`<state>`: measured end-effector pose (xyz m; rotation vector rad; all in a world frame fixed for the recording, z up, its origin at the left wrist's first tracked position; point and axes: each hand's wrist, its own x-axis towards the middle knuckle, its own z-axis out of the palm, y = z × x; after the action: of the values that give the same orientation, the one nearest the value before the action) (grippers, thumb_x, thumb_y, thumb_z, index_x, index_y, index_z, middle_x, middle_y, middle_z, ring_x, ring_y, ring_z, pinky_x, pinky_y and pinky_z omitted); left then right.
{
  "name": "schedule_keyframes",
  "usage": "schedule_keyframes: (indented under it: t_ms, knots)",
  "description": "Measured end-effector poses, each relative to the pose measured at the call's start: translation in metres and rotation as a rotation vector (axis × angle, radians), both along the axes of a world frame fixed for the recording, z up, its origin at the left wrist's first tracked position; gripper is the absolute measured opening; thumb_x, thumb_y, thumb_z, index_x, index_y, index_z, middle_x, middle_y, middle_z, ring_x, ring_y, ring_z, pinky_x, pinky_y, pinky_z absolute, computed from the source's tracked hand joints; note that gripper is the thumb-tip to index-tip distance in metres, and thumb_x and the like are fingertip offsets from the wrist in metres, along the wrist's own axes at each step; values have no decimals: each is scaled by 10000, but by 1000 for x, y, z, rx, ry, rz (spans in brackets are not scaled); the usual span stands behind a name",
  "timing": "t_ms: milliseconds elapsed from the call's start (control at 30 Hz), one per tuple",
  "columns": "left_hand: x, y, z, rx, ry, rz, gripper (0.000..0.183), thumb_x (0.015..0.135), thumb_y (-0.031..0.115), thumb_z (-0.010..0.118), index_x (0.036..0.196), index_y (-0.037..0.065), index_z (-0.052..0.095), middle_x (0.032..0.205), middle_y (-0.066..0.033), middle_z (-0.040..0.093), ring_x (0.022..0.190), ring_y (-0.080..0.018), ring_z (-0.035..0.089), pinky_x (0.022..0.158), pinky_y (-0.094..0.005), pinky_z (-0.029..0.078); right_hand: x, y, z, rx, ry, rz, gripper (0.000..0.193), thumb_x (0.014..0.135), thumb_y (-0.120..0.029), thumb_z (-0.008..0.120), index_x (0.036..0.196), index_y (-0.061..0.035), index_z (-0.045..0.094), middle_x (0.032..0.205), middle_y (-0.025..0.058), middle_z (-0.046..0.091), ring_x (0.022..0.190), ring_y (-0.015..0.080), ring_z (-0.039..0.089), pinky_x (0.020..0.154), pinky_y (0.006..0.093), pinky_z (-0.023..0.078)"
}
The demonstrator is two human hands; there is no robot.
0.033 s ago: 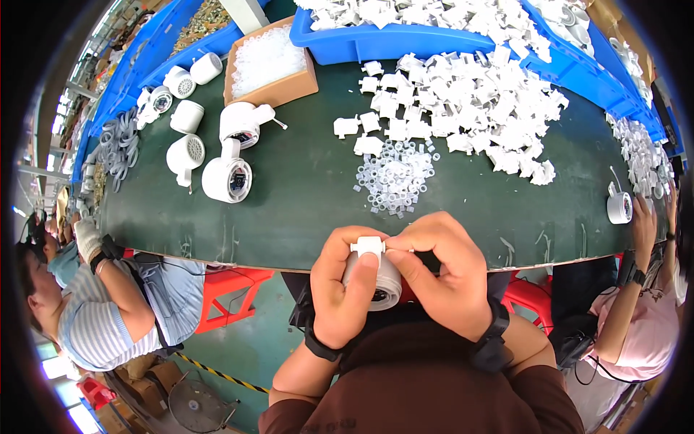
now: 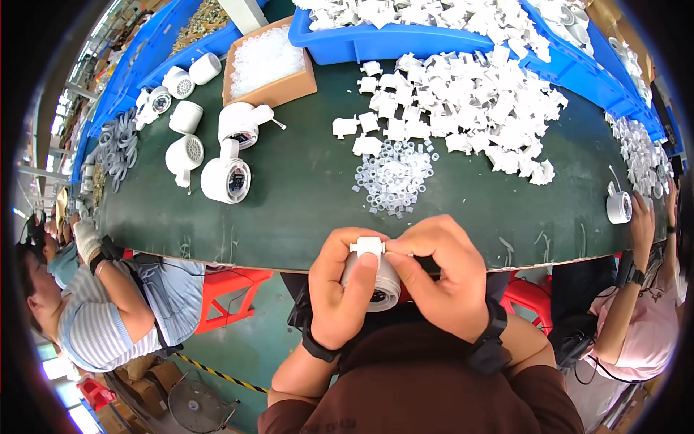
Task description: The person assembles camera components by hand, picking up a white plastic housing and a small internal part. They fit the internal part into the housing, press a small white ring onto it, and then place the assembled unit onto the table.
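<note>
Just off the table's near edge, my left hand (image 2: pixel 336 293) is closed around a white round plastic housing (image 2: pixel 388 282), its thumb pressed on the housing's neck. A small white bracket piece (image 2: pixel 368 245) sits at the top of that neck. My right hand (image 2: pixel 450 283) pinches with thumb and forefinger at the right end of the bracket piece. Whatever lies between those fingertips is too small and covered to name. The housing's open end points down toward me, with a dark part inside. Beyond my hands lies a pile of small translucent rings (image 2: pixel 395 177).
White bracket pieces (image 2: pixel 470 108) are heaped on the green table (image 2: pixel 303 195). Finished-looking white housings (image 2: pixel 225 179) stand left, near a cardboard box (image 2: pixel 278 88) of clear parts. Blue bins (image 2: pixel 419 45) line the back. Co-workers sit left (image 2: pixel 119 311) and right (image 2: pixel 629 325).
</note>
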<state>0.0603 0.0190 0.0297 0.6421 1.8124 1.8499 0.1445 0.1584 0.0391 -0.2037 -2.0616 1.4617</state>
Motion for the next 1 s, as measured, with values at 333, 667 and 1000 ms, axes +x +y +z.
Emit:
schedule_keyframes:
  t_ms: [333, 667, 1000]
  knots:
    - [-23, 6, 12, -334, 884, -9, 255, 782, 35, 727, 1035, 36, 691, 985, -103, 721, 837, -305, 610, 769, -388, 494, -4, 47, -14, 115, -253, -205, 66, 901, 2, 721, 962, -9, 701, 893, 81, 661, 737, 182, 626, 683, 291, 513]
    - [-19, 12, 16, -353, 921, -72, 299, 766, 57, 759, 1062, 71, 716, 1038, -75, 712, 879, -291, 612, 774, -386, 494, -21, 57, -12, 158, -418, -207, 71, 904, -30, 730, 964, -11, 696, 865, 44, 648, 698, 123, 615, 631, 270, 496]
    - [-20, 11, 12, -326, 903, -89, 324, 743, 69, 779, 1062, 70, 721, 1064, -83, 685, 887, -294, 611, 770, -389, 503, 11, 53, 10, -690, -331, 177, 116, 970, 34, 653, 1080, 34, 690, 1038, 69, 694, 912, 133, 668, 845, 270, 542]
